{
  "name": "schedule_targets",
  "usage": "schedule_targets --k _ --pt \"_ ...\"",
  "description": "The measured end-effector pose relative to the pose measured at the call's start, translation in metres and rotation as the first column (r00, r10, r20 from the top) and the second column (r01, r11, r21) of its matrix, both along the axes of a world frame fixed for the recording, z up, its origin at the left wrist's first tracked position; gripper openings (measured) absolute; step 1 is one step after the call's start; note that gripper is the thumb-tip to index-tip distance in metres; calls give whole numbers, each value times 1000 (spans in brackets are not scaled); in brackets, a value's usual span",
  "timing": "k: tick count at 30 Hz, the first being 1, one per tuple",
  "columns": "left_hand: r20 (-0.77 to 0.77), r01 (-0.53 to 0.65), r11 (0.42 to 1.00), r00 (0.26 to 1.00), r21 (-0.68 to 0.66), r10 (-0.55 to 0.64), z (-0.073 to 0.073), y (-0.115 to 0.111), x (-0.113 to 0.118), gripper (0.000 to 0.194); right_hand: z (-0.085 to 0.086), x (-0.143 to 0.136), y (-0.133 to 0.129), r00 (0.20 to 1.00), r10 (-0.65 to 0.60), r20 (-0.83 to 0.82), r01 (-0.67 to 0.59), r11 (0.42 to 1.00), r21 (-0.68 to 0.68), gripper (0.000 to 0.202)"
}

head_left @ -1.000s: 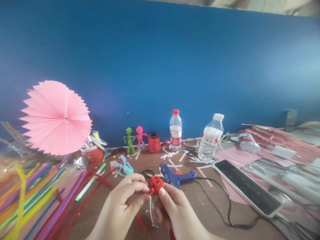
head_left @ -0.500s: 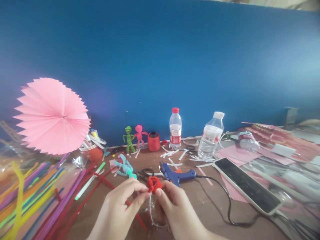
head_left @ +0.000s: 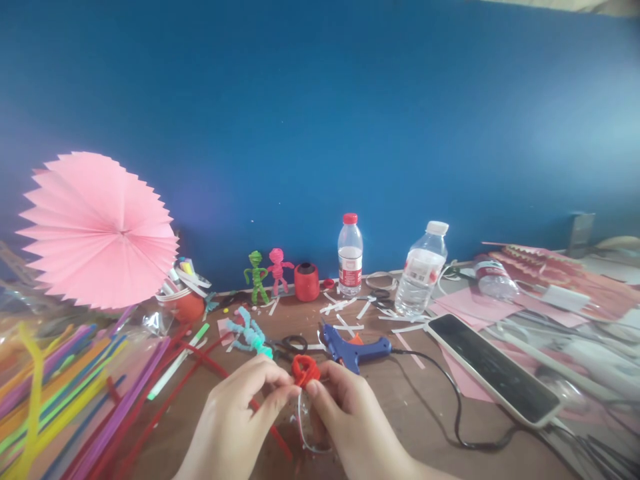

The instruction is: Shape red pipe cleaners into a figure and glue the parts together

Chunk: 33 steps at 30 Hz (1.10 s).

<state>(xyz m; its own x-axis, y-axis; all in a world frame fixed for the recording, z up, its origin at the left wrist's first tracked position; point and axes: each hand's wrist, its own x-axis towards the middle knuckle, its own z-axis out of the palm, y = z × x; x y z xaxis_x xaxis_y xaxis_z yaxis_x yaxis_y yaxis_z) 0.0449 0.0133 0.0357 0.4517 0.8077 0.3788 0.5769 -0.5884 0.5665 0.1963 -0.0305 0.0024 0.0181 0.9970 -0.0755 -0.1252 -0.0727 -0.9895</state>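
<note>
Between my fingertips is a small red pipe cleaner coil [head_left: 305, 371], wound into a rounded, hollow shape. My left hand [head_left: 245, 407] pinches its left side with thumb and forefinger. On the right side, my right hand [head_left: 350, 413] grips it with the thumb in front and the fingers partly hidden behind. A thin white strand [head_left: 301, 427] hangs below the coil and curves toward my right hand. Just beyond my hands lie a blue glue gun [head_left: 353, 348], black-handled scissors [head_left: 294, 344] and a light blue pipe cleaner figure [head_left: 253, 333].
Green [head_left: 257, 277] and pink [head_left: 278, 270] pipe cleaner figures stand by a red spool [head_left: 307, 283]. Two water bottles [head_left: 351, 257] stand behind. A phone [head_left: 493, 367] and the glue gun's black cable [head_left: 457, 407] lie right; loose pipe cleaners [head_left: 75, 387] and a pink paper fan [head_left: 100, 233] are left.
The red coil has tilted slightly between my fingertips, so its hollow top shows more. Both hands keep nearly the same place and grip. The view has shifted a little.
</note>
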Motion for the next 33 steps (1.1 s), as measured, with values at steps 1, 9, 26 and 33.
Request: schedule_targets --k 1,9,26,33 --pt "-5 3 1000 1000 2 -3 0 0 0 26 0 0 0 1000 -1 5 1 1000 -4 45" --pt "-9 -24 998 1000 -56 23 2 2 1 27 -3 2 1 1000 5 7 -5 1000 20 31" --pt "14 -70 938 997 -341 80 10 4 4 22 1 11 -3 880 -82 469 1 985 171 16" --pt "106 25 854 994 -519 36 10 11 2 21 2 16 -6 775 -164 611 -52 946 320 13"
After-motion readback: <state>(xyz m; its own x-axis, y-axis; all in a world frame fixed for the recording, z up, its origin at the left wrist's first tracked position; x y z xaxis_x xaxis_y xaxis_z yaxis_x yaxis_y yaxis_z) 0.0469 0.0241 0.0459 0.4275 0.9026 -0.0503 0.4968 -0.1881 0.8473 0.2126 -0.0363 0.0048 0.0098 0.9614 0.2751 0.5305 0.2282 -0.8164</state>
